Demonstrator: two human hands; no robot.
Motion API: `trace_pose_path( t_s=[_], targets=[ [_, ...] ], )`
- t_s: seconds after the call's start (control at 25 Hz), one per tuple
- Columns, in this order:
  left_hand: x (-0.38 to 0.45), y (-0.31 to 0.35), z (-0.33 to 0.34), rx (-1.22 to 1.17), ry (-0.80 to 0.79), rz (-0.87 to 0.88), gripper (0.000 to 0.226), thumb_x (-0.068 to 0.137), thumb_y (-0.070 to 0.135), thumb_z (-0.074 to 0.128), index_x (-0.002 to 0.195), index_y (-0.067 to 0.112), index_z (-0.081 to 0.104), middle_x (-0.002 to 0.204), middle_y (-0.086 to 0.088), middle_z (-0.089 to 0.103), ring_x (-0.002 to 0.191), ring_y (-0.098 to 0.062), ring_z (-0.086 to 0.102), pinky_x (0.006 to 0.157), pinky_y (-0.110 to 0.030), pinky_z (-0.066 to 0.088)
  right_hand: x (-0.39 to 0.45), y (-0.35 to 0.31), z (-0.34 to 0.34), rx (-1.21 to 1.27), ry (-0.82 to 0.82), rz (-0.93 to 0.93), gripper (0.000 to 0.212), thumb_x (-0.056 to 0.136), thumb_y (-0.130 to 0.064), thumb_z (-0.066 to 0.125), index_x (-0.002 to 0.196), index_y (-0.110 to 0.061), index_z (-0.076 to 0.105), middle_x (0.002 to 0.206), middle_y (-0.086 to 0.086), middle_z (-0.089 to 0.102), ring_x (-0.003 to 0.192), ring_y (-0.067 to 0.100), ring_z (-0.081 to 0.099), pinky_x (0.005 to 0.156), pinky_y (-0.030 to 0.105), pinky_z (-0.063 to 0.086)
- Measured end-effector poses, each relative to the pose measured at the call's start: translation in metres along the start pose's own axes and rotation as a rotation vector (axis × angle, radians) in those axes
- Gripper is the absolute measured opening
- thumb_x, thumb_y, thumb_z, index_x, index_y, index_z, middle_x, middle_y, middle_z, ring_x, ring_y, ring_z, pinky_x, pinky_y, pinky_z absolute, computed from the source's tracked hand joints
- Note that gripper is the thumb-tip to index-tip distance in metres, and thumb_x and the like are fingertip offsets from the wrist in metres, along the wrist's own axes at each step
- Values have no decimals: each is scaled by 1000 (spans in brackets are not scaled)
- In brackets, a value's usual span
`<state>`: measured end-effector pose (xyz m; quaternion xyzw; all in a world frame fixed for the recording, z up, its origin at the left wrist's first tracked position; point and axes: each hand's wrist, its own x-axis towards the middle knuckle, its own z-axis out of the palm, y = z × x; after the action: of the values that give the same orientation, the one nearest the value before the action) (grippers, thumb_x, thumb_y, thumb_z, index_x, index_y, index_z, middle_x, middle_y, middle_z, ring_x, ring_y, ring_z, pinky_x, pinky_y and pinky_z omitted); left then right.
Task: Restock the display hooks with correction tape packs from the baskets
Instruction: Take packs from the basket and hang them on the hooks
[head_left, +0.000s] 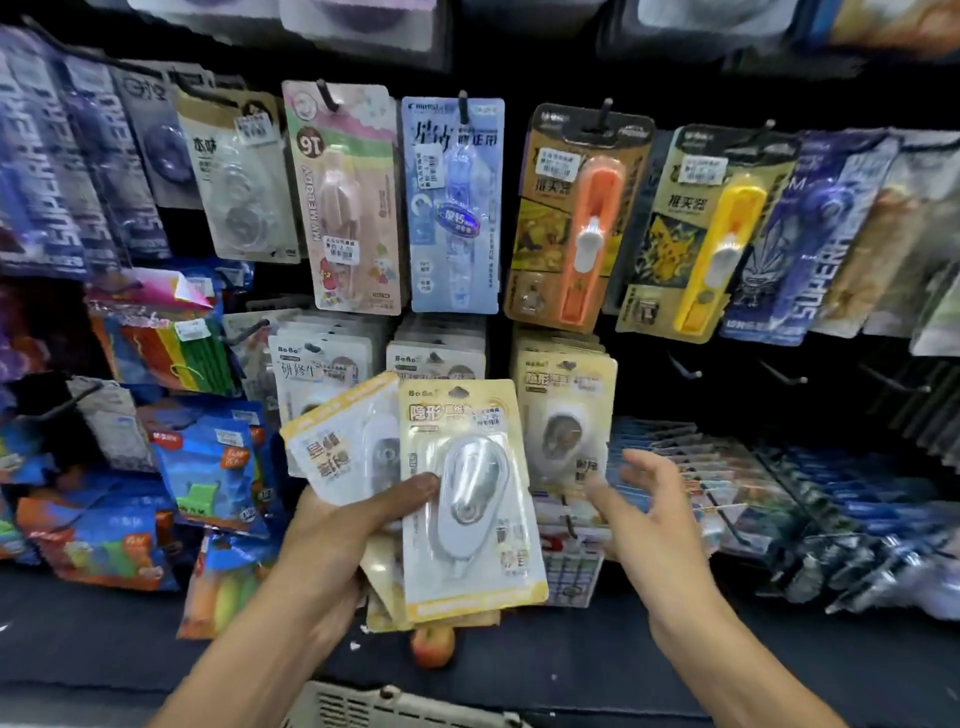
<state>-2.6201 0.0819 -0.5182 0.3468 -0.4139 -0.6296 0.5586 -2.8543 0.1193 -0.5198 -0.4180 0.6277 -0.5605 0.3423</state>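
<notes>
Left grip (337, 525) held fanned correction tape packs (470, 499) — thumb across front; right grip (649, 514), at 3 o'clock, was wide, holding nothing.

At centre frame your left hand (343, 525) holds a fan of correction tape packs (470, 499) before the display hooks (685, 370). Your right hand (649, 512) sits just right of the packs, apart from them. Hung packs (566, 415) lie behind, taller cards (457, 205) above. A basket (395, 706) lies at the bottom edge, below your hands.
</notes>
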Motion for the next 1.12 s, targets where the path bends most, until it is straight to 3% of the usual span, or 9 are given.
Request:
trace_pose_path(
  t_s=[0.08,0.16,0.2,0.28,0.44,0.84,0.92,1.0,1.12],
  targets=[
    [-2,-1,5,29,16,16,66,46,10,92,109,14,73,101,-12,80,84,-29,78,56,-38,61,-12,-4,11,32,-254,-44,30,80,-59,74,103,-40,68,111,-17,71,102,8,68,76,23,52],
    [-3,-4,8,34,-14,23,68,47,13,97,111,15,74,106,-12,79,91,-31,77,61,-37,63,-21,-2,23,129,-474,-44,36,71,-50,86,101,-36,73,108,-6,77,99,14,74,75,23,58],
    [-2,-4,10,20,-36,17,69,47,17,101,111,17,74,109,-12,78,96,-33,76,66,-39,64,-25,-6,27,197,-487,-38,39,70,-43,88,105,-34,72,109,-3,77,100,17,74,75,25,60],
    [0,-3,10,-33,-46,1,75,39,26,103,108,21,76,112,-12,77,99,-34,75,71,-42,64,-20,-10,25,325,-373,-38,44,75,-36,87,114,-27,68,111,0,77,98,21,75,72,26,61],
    [2,-2,9,-35,-42,-3,57,52,13,91,107,22,76,110,-15,77,95,-37,76,67,-44,63,-4,-21,3,245,-112,55,18,88,-31,73,105,-35,68,91,-1,78,53,17,65,38,24,42],
    [0,3,10,-39,-41,4,40,58,7,86,94,26,80,105,-16,78,89,-36,77,62,-39,63,1,-24,-12,201,-158,90,21,89,-27,73,109,-26,67,78,-1,76,35,5,50,34,19,35],
    [-1,2,10,-61,-16,6,38,60,7,81,95,23,80,105,-16,78,89,-35,77,62,-39,63,4,-19,-11,216,-96,143,37,89,-23,75,121,-25,57,90,1,74,48,16,65,41,25,47],
    [-1,1,11,-78,-2,6,38,62,6,80,96,22,79,105,-16,78,89,-35,77,62,-40,64,4,-13,-6,215,-32,175,50,89,-23,75,130,-32,48,112,-2,66,82,26,75,63,36,60],
    [-4,0,14,-79,-10,-3,39,61,8,81,98,22,78,106,-15,78,92,-35,77,69,-46,65,-10,-1,14,118,-135,70,56,72,-52,81,121,-44,55,120,-16,64,104,14,68,89,43,58]
  ],
)
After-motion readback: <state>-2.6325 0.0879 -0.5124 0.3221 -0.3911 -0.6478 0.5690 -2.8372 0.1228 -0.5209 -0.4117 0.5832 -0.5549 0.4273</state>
